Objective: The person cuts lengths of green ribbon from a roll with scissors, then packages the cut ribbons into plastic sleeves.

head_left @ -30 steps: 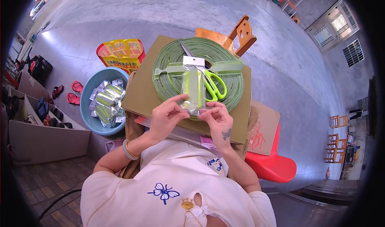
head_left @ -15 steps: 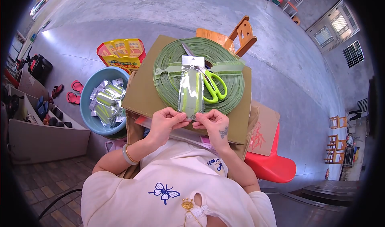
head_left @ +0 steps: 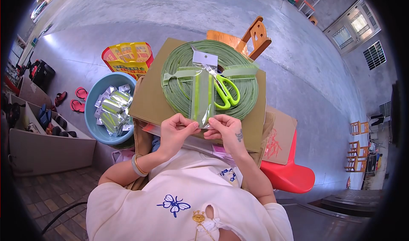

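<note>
Both hands pinch the lower end of a clear plastic packet [head_left: 202, 92] with a silver-white hanging tab, a folded green strip inside. My left hand [head_left: 178, 128] grips the lower left corner; my right hand [head_left: 226, 129] has the lower right. Behind the packet lies a large coil of green webbing [head_left: 174, 92], tied with lighter green bands, on an olive-brown board [head_left: 147, 100]. Scissors with lime-green handles [head_left: 228, 92] rest on the coil, their blades hidden by the packet.
To the left stands a blue tub [head_left: 90, 124] holding several similar packets [head_left: 114, 109]. A yellow and red bag [head_left: 128, 58] is behind it. A wooden chair [head_left: 251, 38] stands beyond the board, and a red chair [head_left: 287, 177] with cardboard [head_left: 279, 134] is at the right.
The packet's top has tipped up and its strip lies flatter and shows more clearly. Its tab now covers the scissor blades. Both hands keep their pinch at nearly the same place.
</note>
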Demonstrator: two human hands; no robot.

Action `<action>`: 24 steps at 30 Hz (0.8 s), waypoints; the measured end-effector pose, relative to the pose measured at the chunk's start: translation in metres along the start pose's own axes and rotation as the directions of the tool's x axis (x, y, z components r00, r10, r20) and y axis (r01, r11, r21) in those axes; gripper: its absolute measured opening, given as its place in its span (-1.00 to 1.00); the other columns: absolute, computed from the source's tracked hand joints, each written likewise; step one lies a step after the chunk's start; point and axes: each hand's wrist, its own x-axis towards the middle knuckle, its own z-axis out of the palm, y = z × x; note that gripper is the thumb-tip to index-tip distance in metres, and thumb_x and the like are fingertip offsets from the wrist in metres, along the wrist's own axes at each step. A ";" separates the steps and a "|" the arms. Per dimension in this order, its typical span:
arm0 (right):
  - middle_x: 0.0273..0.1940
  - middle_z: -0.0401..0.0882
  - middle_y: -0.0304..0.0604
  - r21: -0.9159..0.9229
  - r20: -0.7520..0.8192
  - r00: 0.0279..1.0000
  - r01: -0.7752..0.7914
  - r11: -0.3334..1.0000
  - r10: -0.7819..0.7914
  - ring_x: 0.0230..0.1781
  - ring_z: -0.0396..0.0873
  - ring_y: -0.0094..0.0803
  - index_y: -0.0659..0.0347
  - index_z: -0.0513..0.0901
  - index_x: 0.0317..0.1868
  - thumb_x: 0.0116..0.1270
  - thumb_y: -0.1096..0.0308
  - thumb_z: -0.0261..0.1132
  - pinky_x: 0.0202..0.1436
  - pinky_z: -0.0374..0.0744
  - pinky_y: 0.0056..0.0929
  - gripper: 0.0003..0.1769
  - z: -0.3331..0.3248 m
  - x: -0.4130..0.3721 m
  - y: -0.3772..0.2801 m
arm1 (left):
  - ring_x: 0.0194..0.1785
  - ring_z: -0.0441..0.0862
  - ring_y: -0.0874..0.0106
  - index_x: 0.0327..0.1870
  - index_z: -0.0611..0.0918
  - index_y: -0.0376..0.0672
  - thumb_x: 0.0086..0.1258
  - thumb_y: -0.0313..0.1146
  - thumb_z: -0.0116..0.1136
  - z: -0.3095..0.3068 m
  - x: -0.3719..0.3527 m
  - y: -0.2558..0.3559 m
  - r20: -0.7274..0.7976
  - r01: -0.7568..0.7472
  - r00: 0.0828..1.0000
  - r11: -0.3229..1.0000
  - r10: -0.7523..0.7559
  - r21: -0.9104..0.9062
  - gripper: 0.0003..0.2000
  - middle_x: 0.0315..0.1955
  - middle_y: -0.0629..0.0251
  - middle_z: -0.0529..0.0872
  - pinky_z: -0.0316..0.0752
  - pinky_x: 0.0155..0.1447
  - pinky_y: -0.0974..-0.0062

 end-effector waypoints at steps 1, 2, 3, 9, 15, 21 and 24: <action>-0.52 0.54 -0.16 0.020 0.001 1.000 -0.020 1.000 0.020 -0.57 0.61 -0.44 0.39 0.54 -0.30 0.26 0.38 0.22 -0.47 0.66 -0.54 -0.81 0.000 0.001 -0.001 | -0.33 0.64 0.51 -0.45 0.49 -0.33 0.21 -0.60 0.18 0.000 -0.001 0.001 0.017 -0.049 0.999 0.998 0.049 0.042 -0.90 -0.39 0.15 0.64 0.62 -0.15 0.61; -0.51 0.54 -0.16 0.049 0.010 1.000 -0.017 0.999 0.016 -0.56 0.61 -0.44 0.38 0.55 -0.30 0.27 0.37 0.21 -0.47 0.66 -0.53 -0.81 0.000 0.002 0.000 | -0.32 0.63 0.52 -0.45 0.50 -0.33 0.21 -0.60 0.18 -0.001 -0.001 0.002 0.037 -0.099 0.995 0.992 0.096 0.083 -0.91 -0.38 0.16 0.64 0.62 -0.16 0.62; -0.51 0.55 -0.16 0.080 0.017 1.000 -0.013 0.997 0.012 -0.56 0.61 -0.44 0.38 0.56 -0.30 0.27 0.35 0.21 -0.48 0.66 -0.52 -0.80 -0.001 0.005 0.003 | -0.32 0.63 0.52 -0.45 0.50 -0.33 0.21 -0.61 0.18 -0.001 -0.002 0.003 0.046 -0.120 0.992 0.986 0.115 0.117 -0.90 -0.39 0.16 0.64 0.62 -0.16 0.62; -0.46 0.59 -0.17 0.063 -0.054 0.978 0.202 0.977 -0.199 -0.52 0.60 -0.50 0.35 0.59 -0.30 0.30 0.34 0.20 -0.46 0.63 -0.56 -0.80 0.007 0.006 0.002 | -0.33 0.64 0.51 -0.40 0.48 -0.32 0.23 -0.61 0.16 0.001 -0.001 0.008 0.064 -0.192 0.980 0.979 0.187 0.073 -0.92 -0.39 0.17 0.64 0.61 -0.21 0.61; -0.47 0.60 -0.22 -0.315 -0.068 0.863 0.457 0.832 -0.500 -0.51 0.54 -0.62 0.39 0.62 -0.29 0.28 0.42 0.22 -0.41 0.53 -0.69 -0.84 0.009 -0.006 -0.003 | -0.38 0.65 0.46 -0.28 0.46 -0.37 0.34 -0.44 0.07 0.003 0.016 0.029 0.075 -0.064 0.994 0.968 0.084 -0.245 -0.86 -0.36 0.16 0.64 0.61 -0.32 0.58; -0.47 0.60 -0.19 -0.279 -0.051 0.873 0.454 0.846 -0.485 -0.51 0.56 -0.59 0.42 0.62 -0.27 0.29 0.46 0.20 -0.41 0.54 -0.67 -0.85 0.016 -0.008 -0.010 | -0.47 0.67 0.40 -0.30 0.56 -0.43 0.36 -0.41 0.06 -0.005 0.012 0.034 0.247 -0.111 0.967 0.970 0.055 0.218 -0.81 -0.46 0.18 0.65 0.58 -0.46 0.60; -0.49 0.58 -0.15 -0.197 -0.104 0.854 0.484 0.852 -0.509 -0.51 0.59 -0.50 0.42 0.58 -0.23 0.34 0.44 0.14 -0.42 0.57 -0.62 -0.82 0.012 -0.006 -0.020 | -0.43 0.68 0.35 -0.22 0.54 -0.42 0.40 -0.42 -0.01 -0.017 0.017 0.059 -0.007 -0.210 0.976 0.952 0.217 0.224 -0.81 -0.45 0.17 0.64 0.61 -0.36 0.60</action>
